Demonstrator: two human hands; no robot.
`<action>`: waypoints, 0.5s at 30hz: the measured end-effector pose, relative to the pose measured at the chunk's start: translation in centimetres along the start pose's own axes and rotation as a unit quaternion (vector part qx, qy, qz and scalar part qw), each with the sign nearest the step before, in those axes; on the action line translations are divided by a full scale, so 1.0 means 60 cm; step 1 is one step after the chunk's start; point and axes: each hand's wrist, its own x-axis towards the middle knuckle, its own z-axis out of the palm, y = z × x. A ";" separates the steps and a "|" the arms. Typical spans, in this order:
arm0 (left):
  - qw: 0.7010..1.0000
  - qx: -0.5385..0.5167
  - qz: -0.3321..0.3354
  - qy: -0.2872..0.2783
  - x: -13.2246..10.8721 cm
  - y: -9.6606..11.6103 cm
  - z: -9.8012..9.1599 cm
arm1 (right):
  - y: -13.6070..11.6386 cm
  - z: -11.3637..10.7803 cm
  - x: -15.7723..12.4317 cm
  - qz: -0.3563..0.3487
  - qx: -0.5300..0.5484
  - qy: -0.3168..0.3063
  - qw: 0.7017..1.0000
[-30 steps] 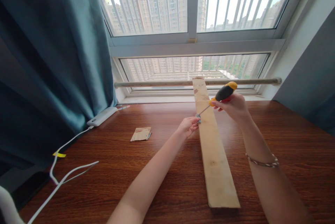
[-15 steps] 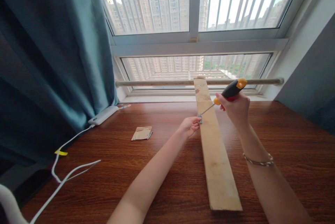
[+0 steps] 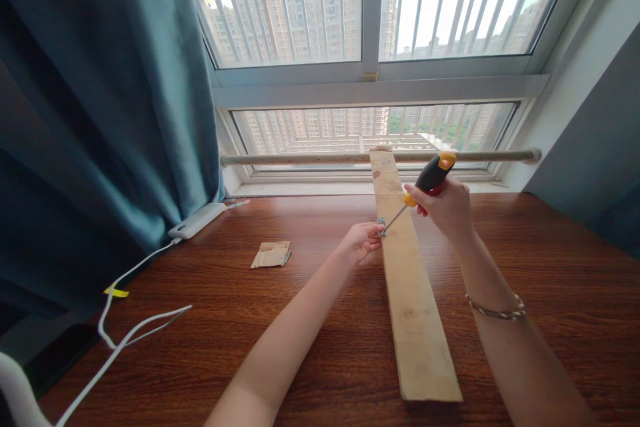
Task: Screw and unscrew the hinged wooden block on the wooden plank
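A person's two bare hands work at a wooden board (image 3: 419, 314) by a barred window (image 3: 310, 20). The thumb and fingers of the left hand (image 3: 361, 242) close on a small metal piece (image 3: 382, 222) at the board's left edge, beyond the middle of its length. The fingers of the right hand (image 3: 447, 208) wrap around the black and yellow handle of a screwdriver (image 3: 431, 175), which slants down to the left, its tip at the near part of the metal piece (whether it sits in a screw is too small to tell). The board lies lengthwise over a brown table (image 3: 320, 360), its far end overlapping a horizontal rail (image 3: 300, 159) in this view. A bracelet (image 3: 497, 312) circles the right wrist. Well apart on the left, a small tan slab (image 3: 271, 254) lies flat, something metallic showing at its right edge. Farther left, a white device (image 3: 197, 221) rests near a blue curtain (image 3: 115, 80), a white cable (image 3: 144, 261) with a yellow tag (image 3: 117, 292) running from it.
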 end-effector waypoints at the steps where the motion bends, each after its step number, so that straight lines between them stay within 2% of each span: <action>1: 1.000 0.017 -0.004 0.008 0.000 0.001 -0.001 | 0.000 0.000 0.000 -0.001 -0.002 -0.002 1.000; 5: 0.998 0.050 -0.014 0.043 0.002 0.001 -0.005 | -0.001 0.000 0.000 -0.003 -0.003 0.000 1.000; 8: 0.998 0.045 -0.004 0.047 0.005 0.001 -0.006 | -0.001 -0.002 0.000 0.004 0.025 -0.021 0.999; 11: 0.999 0.037 -0.002 0.037 0.009 0.000 -0.007 | -0.002 -0.006 0.001 0.035 0.090 -0.084 0.992; 15: 0.999 0.037 -0.016 0.028 0.013 -0.001 -0.011 | -0.005 -0.021 0.000 0.092 0.212 -0.205 0.951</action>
